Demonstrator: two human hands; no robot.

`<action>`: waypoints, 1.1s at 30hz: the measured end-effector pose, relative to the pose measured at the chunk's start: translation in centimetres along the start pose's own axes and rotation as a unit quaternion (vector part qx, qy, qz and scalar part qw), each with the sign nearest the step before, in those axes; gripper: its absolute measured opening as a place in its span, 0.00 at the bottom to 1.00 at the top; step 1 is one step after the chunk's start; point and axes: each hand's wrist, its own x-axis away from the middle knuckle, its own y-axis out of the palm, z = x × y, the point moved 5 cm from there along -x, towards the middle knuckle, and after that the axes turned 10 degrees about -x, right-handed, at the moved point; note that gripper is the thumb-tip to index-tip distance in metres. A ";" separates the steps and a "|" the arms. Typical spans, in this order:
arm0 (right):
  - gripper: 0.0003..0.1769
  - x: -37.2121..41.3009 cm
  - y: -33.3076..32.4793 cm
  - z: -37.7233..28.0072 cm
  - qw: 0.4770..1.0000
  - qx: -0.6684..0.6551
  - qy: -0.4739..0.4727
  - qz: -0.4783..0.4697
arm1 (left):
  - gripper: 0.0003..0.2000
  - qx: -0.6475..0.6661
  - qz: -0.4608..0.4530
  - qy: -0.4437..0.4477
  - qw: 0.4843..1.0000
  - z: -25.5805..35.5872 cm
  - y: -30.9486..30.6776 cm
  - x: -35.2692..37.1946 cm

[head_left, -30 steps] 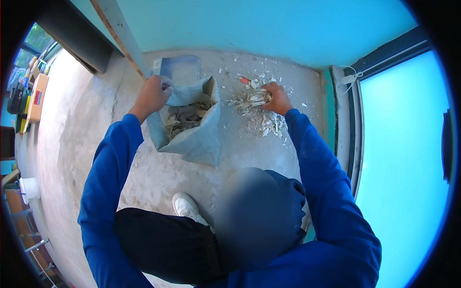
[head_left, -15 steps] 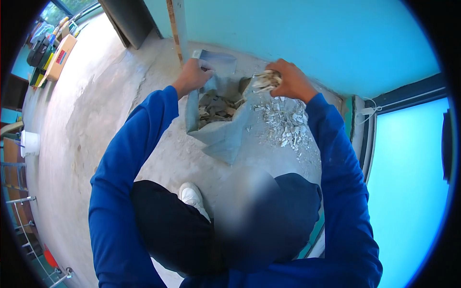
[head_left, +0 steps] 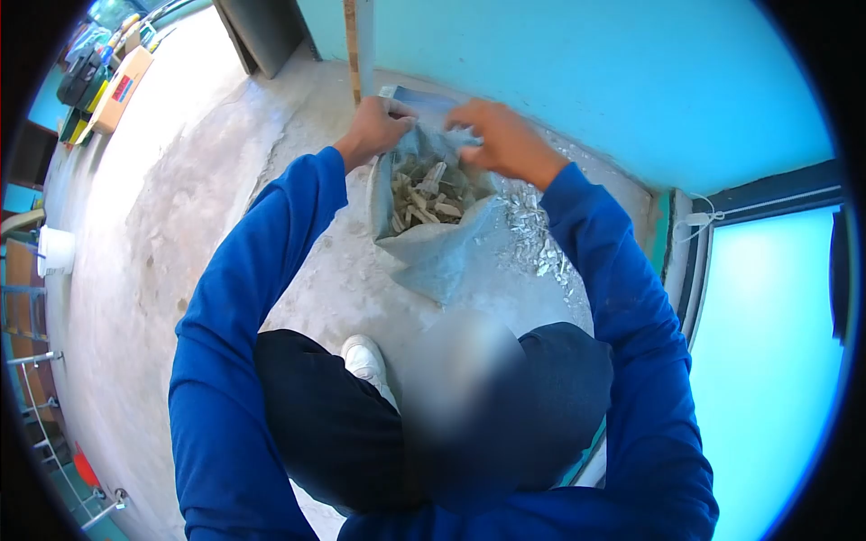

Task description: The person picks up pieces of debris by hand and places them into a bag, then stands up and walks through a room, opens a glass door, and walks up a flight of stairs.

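Observation:
A pale woven sack (head_left: 426,257) stands open on the floor between my feet and the blue wall, with broken chips (head_left: 428,197) of debris inside. My left hand (head_left: 379,124) pinches the sack's rim at its upper left. Above the sack's upper right edge is my right hand (head_left: 505,140), slightly blurred, its fingers apart and nothing seen between them. More flaky debris (head_left: 546,243) lies on the floor to the right of the sack, partly under my right forearm.
A blue wall (head_left: 577,63) rises behind the sack, with an upright post (head_left: 353,54) at its left. To the right is a glass door (head_left: 776,343) beside a white cable (head_left: 702,219). A cardboard box (head_left: 122,90) and a white bucket (head_left: 57,251) are far left.
My right hand has moved left over the sack and let go of its handful of debris. Pale chips now lie on top inside the sack. The view has shifted slightly.

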 end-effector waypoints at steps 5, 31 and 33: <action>0.13 6.2 -3.0 11.7 0.981 0.069 0.176 0.036 | 0.10 -0.099 0.054 0.115 0.987 0.5 0.0 -0.6; 0.22 12.0 10.0 20.8 0.980 0.152 0.130 0.004 | 0.16 -0.256 -0.102 0.180 0.944 10.2 8.1 8.0; 0.21 13.6 10.1 19.4 0.987 0.135 0.085 0.021 | 0.16 -0.261 -0.162 0.156 0.939 10.0 9.7 7.8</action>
